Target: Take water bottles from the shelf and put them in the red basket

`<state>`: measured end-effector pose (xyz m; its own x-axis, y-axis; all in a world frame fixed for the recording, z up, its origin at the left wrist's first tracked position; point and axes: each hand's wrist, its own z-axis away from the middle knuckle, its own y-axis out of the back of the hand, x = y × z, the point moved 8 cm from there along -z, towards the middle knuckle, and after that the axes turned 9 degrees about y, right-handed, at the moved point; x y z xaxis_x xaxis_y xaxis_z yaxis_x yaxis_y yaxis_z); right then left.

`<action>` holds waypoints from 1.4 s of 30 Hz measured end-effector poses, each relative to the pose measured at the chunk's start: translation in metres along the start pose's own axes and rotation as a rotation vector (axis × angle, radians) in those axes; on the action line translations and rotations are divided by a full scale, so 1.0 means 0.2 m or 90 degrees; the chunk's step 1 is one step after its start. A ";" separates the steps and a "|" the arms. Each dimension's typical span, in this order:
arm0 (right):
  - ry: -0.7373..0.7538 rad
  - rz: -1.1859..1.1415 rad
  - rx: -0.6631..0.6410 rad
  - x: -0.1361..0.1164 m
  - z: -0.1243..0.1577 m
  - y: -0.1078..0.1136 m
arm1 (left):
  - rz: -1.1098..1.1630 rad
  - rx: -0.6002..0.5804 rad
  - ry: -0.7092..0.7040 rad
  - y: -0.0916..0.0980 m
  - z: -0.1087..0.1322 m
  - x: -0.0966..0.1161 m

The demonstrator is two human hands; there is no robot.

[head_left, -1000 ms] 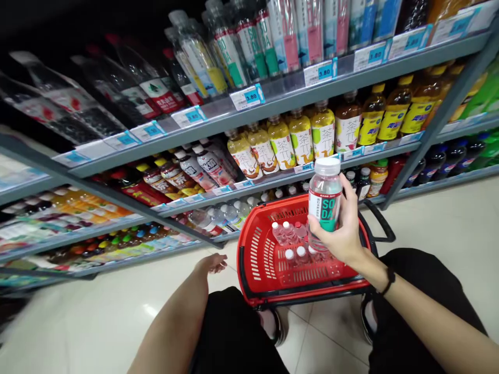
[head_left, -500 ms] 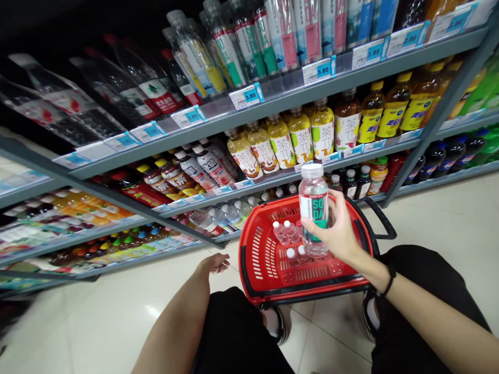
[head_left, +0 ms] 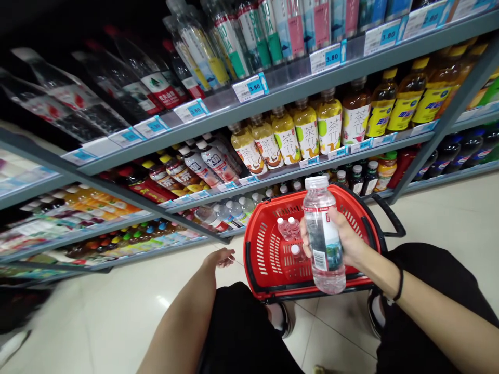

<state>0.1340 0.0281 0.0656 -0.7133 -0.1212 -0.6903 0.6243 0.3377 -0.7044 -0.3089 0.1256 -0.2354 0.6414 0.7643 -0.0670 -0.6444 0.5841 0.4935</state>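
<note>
My right hand (head_left: 346, 238) is wrapped round a clear soda water bottle (head_left: 323, 246), white-capped and nearly upright. Its barcode and landscape side face me. Below and behind it stands a red shopping basket (head_left: 252, 259) on the floor, partly covered by the bottle and hand. Several small clear bottles (head_left: 285, 228) with white caps are inside the basket; others may be hidden. Left of the basket, my left hand (head_left: 221, 257) hangs over the floor with fingers loosely apart, touching nothing.
Shelves of drinks (head_left: 210, 117) stretch across in front. Yellow tea bottles (head_left: 286, 139) fill a middle row, and more soda bottles (head_left: 230, 41) stand above. The basket's black handle (head_left: 390, 215) juts out right. My knees flank the basket.
The soda bottle has turned in my right hand, from its green SODA side to the barcode side, and has come lower and closer. My left hand has shifted slightly rightward and up in view.
</note>
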 end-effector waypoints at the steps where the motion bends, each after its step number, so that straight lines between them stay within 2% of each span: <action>1: 0.004 0.019 -0.010 0.00 0.00 0.00 | -0.001 0.001 0.000 0.00 0.00 0.00; 4: 0.019 0.058 0.001 -0.04 0.00 0.01 | -0.009 0.001 -0.004 0.00 0.00 0.01; 10: 0.034 0.080 0.124 -0.06 0.01 0.10 | -0.024 0.004 -0.007 -0.01 0.02 0.04; 13: 0.045 0.070 0.133 -0.07 0.01 0.10 | -0.021 0.005 -0.006 -0.01 0.01 0.04; 18: -0.003 0.014 0.164 -0.05 0.00 0.10 | -0.021 0.009 -0.002 -0.01 0.00 0.04; 26: 0.045 0.014 0.120 -0.05 -0.01 0.08 | -0.037 0.009 -0.013 0.00 0.00 0.04; 30: 0.063 0.031 0.044 -0.05 0.00 0.04 | -0.041 0.009 -0.015 -0.01 -0.02 0.04; 34: 0.033 -0.018 -0.037 -0.05 0.00 -0.02 | -0.050 0.011 -0.015 0.00 -0.03 0.04; 42: 0.018 -0.056 -0.125 -0.07 0.02 -0.08 | -0.065 0.016 -0.025 0.00 -0.02 0.06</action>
<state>0.1345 0.0199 0.0854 -0.7730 -0.1329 -0.6203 0.4866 0.5032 -0.7142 -0.3034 0.1352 -0.2407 0.7187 0.6902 -0.0843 -0.5651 0.6505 0.5075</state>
